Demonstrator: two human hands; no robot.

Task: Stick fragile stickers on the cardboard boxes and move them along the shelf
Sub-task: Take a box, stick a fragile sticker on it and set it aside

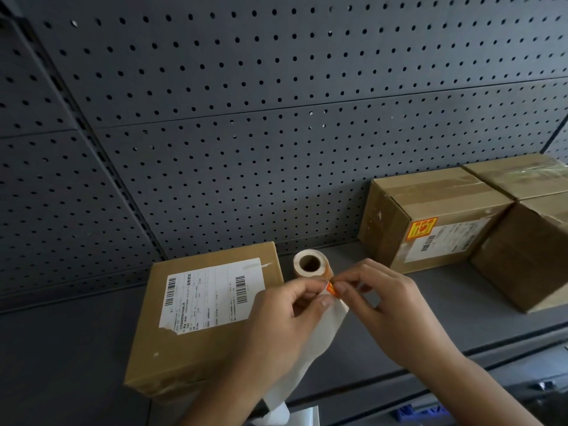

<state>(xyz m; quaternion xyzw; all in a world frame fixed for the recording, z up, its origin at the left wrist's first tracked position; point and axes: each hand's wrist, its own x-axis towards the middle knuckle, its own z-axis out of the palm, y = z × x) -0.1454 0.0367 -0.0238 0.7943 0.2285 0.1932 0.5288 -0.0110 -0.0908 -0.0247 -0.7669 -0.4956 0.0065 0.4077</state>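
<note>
Because the orange fragile sticker (pixel 331 289) is pinched at its edge by the right hand (pixel 390 305), the coming move depends on where the unmarked box lies from that pinch.

Nearest the viewer, the white backing strip (pixel 316 348) trails down and forward from the sticker roll (pixel 310 265). The left hand (pixel 276 327) pinches the strip between thumb and fingers, just in front of the roll. The right hand meets it there, thumb and forefinger closed on the sticker, which looks only partly lifted off the strip. Both hands hover in front of the roll, above the grey shelf (pixel 76 348).

Directly left of the roll, and just beside it, the flat cardboard box (pixel 172 358) lies on the shelf with its shipping label (pixel 212 296) facing up and no orange sticker visible. Its long axis runs roughly near to far. The left hand is closer to it and overlaps its right edge in the view, so the sticker would probably have to travel leftward, across the left hand.

Well to the right of the roll and further back, a taller cardboard box (pixel 430 204) already carries an orange label (pixel 421 229). Another box (pixel 528 256) touches it on the far side from the roll. A perforated back panel (pixel 246 118) rises behind the roll.
</note>
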